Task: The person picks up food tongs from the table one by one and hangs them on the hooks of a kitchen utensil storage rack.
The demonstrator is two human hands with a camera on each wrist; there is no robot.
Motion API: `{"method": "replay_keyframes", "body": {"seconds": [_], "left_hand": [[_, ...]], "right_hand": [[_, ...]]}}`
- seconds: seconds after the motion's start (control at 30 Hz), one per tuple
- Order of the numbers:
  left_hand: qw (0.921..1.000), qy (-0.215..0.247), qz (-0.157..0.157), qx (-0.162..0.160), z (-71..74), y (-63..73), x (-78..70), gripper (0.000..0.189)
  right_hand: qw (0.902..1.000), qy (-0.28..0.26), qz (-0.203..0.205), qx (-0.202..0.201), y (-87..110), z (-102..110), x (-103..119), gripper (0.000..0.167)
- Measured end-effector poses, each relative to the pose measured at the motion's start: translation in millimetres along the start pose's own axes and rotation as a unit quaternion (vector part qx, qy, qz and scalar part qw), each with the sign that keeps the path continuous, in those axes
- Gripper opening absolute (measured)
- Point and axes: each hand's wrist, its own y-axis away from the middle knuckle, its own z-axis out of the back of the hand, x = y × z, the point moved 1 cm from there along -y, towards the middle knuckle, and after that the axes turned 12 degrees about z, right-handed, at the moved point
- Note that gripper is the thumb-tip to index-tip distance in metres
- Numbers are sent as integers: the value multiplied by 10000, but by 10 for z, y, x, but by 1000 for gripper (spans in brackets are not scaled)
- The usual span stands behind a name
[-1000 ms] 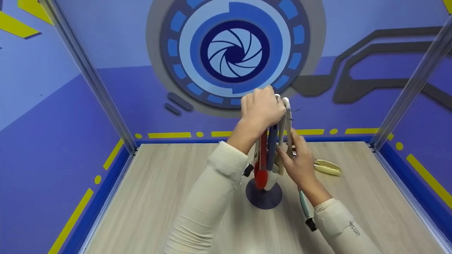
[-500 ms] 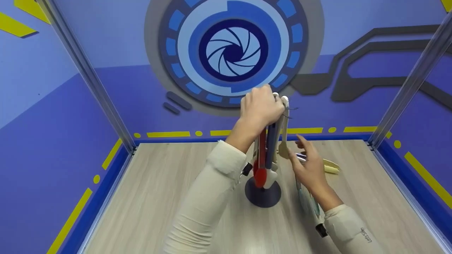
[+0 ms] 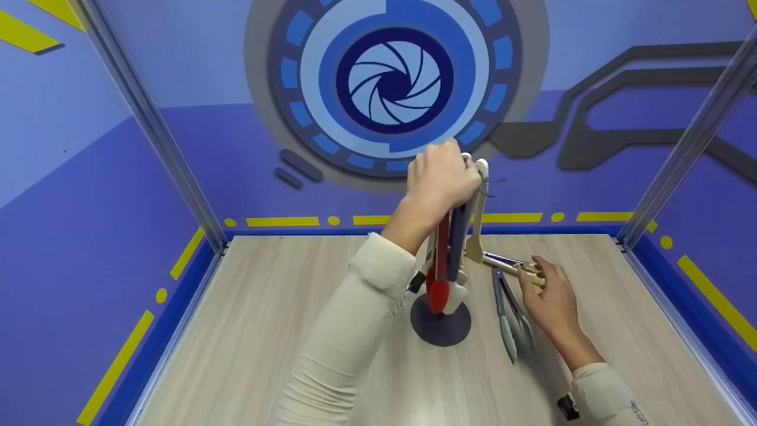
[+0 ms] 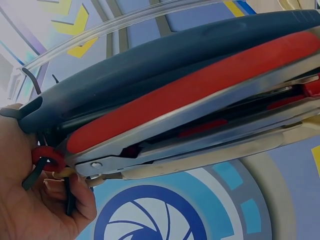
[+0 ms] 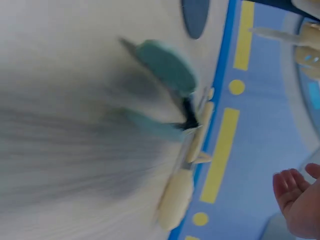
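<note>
My left hand (image 3: 440, 177) grips the top of a hanging utensil stand, its round dark base (image 3: 440, 331) on the table. Red tongs (image 4: 200, 95) and a dark blue utensil (image 4: 150, 62) hang by their ends from hooks beside the left hand's fingers. A beige utensil (image 3: 475, 245) and a white-headed one (image 3: 454, 299) hang there too. My right hand (image 3: 553, 299), fingers loosely bent and holding nothing, hovers at the heads of yellow tongs (image 3: 502, 266); contact cannot be told. Green-tipped tongs (image 3: 506, 337) lie spread on the table, left of the right hand.
The wooden table (image 3: 284, 331) is bounded by blue panel walls (image 3: 295, 219) and metal corner posts (image 3: 195, 195). Bare hooks (image 3: 489, 186) stick out at the stand's right side. In the right wrist view the green tongs (image 5: 167, 67) are blurred.
My right hand has left the beige utensil on the stand and moved right and down to the yellow tongs. The beige utensil now hangs free. The left hand keeps its place.
</note>
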Motion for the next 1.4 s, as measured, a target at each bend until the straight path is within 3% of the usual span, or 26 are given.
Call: {"method": "replay_keyframes", "body": {"seconds": [0.27,0.5,0.6,0.77,0.87,1.0,1.23,1.4], "left_hand": [[10000,1,22,34,-9,-1,-3,26],[10000,-39,39,-56,-3,-3,7,23],[10000,-25,34,-45,-4,-4,10,24],[10000,-32,46,-50,-18,-3,4,25],[10000,-34,33,-57,-14,0,2,26],[10000,10,12,-51,-13,6,-7,24],[10000,37,16,-64,-10,1,-2,24],[10000,20,40,-88,-23,-4,5,24]], "right_hand": [[9957,240,-535,719,110,-27,-236,66],[9815,437,-969,1591,159,-214,-300,80],[9720,622,-1080,1992,174,-313,-310,86],[9471,834,-1470,2728,184,-449,-340,102],[9418,875,-1482,2888,171,-502,-355,96],[9444,856,-1313,2891,157,-534,-361,81],[9421,911,-1211,2991,129,-564,-382,69],[9448,667,-1067,3025,125,-552,-431,50]]}}
